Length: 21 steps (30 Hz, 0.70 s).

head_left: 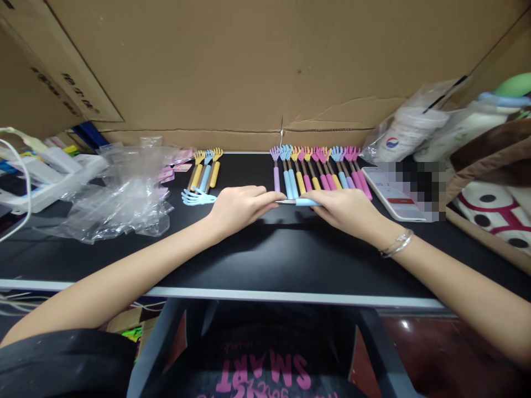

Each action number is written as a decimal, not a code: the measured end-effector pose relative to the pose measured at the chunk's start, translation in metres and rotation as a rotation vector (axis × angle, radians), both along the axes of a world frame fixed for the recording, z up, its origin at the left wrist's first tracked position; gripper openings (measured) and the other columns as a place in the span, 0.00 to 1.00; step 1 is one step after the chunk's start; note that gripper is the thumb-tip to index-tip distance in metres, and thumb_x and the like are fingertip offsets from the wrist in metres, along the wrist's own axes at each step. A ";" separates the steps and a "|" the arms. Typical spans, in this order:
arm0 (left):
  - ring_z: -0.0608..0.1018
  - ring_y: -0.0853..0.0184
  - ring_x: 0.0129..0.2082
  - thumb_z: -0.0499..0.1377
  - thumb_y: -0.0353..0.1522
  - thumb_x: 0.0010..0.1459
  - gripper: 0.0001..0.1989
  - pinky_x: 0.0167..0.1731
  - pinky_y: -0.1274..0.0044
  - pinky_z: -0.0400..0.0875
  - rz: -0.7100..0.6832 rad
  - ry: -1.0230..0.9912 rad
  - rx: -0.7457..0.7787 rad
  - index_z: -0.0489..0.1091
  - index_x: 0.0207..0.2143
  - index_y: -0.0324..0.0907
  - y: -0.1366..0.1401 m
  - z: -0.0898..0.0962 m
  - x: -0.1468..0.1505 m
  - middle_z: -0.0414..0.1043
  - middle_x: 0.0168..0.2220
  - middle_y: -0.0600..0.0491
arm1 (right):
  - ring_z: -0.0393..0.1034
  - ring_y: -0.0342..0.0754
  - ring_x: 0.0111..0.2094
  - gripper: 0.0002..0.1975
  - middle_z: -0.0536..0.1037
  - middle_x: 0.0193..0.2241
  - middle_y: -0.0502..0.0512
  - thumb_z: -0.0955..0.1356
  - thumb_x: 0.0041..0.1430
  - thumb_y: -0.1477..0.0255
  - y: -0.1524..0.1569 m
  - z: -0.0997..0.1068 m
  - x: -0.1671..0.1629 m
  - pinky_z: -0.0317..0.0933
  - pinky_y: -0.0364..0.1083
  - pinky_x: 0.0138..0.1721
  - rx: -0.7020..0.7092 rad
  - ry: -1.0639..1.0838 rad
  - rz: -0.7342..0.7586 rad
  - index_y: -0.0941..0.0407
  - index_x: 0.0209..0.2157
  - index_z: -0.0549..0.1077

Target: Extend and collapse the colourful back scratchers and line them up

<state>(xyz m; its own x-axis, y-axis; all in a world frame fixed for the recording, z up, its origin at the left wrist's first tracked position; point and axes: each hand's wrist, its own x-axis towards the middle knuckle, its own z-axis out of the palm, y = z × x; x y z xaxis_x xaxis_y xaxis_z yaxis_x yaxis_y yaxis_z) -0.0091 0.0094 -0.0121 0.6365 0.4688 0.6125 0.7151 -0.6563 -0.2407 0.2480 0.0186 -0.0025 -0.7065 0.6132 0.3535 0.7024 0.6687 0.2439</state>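
A light blue back scratcher [307, 202] lies level across the front of me, held at both ends. My left hand [243, 205] is closed around its hand-shaped end, whose blue claw [198, 197] sticks out to the left. The fingers of my right hand [343, 209] pinch the blue grip, and a short piece of metal rod shows between the hands. Just behind, a row of back scratchers [319, 171] in purple, blue, yellow and pink lies side by side, claws away from me. Beyond my left hand lie a few more back scratchers [204, 170], yellow and blue.
Clear plastic bags [128, 193] are heaped at left, beside a white power strip [45, 177]. At right lie a phone [388, 190], a bagged cup [409, 132] and a patterned cloth bag [493, 213]. A cardboard wall [232, 72] closes off the back of the black table [265, 265].
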 end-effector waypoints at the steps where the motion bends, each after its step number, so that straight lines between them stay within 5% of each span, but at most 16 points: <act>1: 0.73 0.74 0.24 0.48 0.40 0.65 0.15 0.19 0.80 0.53 -0.005 -0.003 0.002 0.72 0.45 0.50 0.000 0.000 0.000 0.70 0.24 0.57 | 0.72 0.43 0.30 0.14 0.79 0.37 0.52 0.58 0.62 0.71 0.000 0.000 0.000 0.49 0.42 0.24 -0.004 0.000 0.005 0.55 0.45 0.71; 8: 0.71 0.75 0.24 0.49 0.40 0.65 0.15 0.21 0.80 0.54 -0.048 -0.037 0.030 0.73 0.45 0.49 0.002 0.000 0.000 0.70 0.23 0.57 | 0.72 0.43 0.30 0.14 0.79 0.37 0.52 0.59 0.62 0.71 0.000 -0.001 0.001 0.51 0.42 0.25 -0.019 0.025 0.018 0.55 0.46 0.71; 21: 0.72 0.75 0.26 0.49 0.40 0.65 0.15 0.20 0.80 0.53 -0.034 -0.049 0.018 0.73 0.46 0.51 0.002 -0.001 -0.002 0.72 0.25 0.56 | 0.70 0.43 0.28 0.15 0.78 0.31 0.53 0.59 0.64 0.66 -0.002 0.000 -0.006 0.55 0.41 0.27 -0.273 0.146 0.028 0.56 0.45 0.71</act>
